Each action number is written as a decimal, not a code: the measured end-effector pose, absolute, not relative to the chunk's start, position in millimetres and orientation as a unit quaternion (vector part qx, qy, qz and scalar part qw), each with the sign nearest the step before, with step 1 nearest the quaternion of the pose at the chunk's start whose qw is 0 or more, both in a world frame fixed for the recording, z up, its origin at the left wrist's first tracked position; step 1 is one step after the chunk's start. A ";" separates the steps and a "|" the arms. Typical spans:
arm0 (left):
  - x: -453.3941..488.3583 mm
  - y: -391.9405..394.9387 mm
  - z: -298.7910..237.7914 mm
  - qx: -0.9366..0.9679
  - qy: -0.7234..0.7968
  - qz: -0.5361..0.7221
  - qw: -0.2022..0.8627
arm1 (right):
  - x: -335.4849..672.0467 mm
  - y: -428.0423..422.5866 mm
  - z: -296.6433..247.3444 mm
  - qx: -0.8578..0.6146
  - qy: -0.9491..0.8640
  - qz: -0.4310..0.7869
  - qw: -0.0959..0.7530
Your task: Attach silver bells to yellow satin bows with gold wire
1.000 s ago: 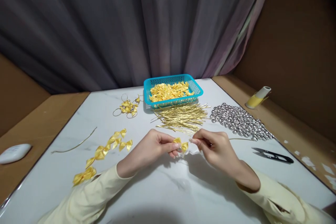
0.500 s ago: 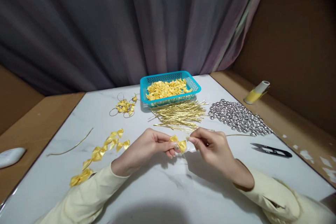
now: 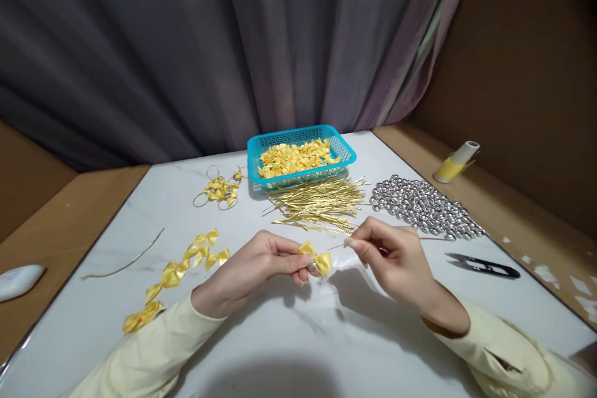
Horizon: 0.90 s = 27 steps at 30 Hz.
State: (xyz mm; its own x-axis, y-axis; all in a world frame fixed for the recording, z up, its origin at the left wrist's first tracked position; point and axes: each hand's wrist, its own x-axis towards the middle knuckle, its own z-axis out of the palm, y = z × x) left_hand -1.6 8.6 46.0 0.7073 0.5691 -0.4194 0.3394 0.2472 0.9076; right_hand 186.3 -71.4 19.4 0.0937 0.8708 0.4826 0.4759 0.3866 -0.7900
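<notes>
Between the thumb and fingers of my left hand [image 3: 273, 258] is a yellow satin bow [image 3: 321, 261]. A silver bead [image 3: 312, 267] shows against the bow beside the fingertips. My right hand [image 3: 389, 255] is closed in a pinch on a thin needle [image 3: 336, 247], whose tip points left toward the bow with a small gap between them. Any thread on the needle is too fine to make out. Left of my left wrist lie several loose yellow bows [image 3: 172, 273]. Just beyond both hands is a pile of gold cords [image 3: 321, 204].
A blue basket [image 3: 347, 155] of yellow bows stands at the back. Silver beads [image 3: 422, 205] lie at right, near black thread snips [image 3: 482, 265] and a cone of yellow thread [image 3: 454, 163]. Finished-looking bow loops [image 3: 221, 189], one gold cord [image 3: 125, 264] and a white object [image 3: 19, 281] are left.
My right hand has moved right, away from the bow, and the needle now shows between them. My left hand keeps the bow in nearly the same place.
</notes>
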 end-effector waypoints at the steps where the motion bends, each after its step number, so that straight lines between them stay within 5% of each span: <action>1: -1.3 7.6 47.8 0.617 0.374 0.082 0.687 | 188.2 -71.6 20.8 -0.521 -0.646 0.192 0.524; 27: 1.7 -6.3 51.2 0.701 0.402 0.118 0.578 | 180.3 -77.7 22.5 -0.505 -0.697 0.134 0.491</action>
